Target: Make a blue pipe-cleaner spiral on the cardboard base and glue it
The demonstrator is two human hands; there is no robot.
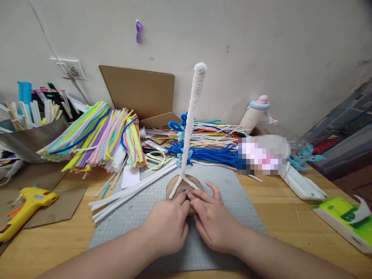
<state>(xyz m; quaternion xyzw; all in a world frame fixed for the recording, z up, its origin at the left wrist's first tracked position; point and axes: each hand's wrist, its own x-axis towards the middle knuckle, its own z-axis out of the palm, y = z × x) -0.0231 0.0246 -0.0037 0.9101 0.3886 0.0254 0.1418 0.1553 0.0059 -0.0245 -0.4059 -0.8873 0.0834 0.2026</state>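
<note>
A cardboard disc [174,182] rests on the grey cutting mat, and a tall white stem wrapped in pipe cleaner [190,116] stands upright on it, splitting into two legs at its foot. My left hand [170,223] and my right hand [215,219] meet at the disc's near side. Between their fingertips a small blue pipe cleaner piece [186,197] shows, mostly covered. Fingers of both hands are closed around it; one right finger sticks up, away from the rest. Blue looped pipe cleaner shapes [176,126] lie behind the stem.
White sticks [133,190] cross the cutting mat [226,240] at left. A yellow glue gun [29,205] lies far left. Bundles of coloured pipe cleaners [87,131] and blue ones [215,155] are behind. At right are a green-and-white tape dispenser [343,221] and a white device [303,182].
</note>
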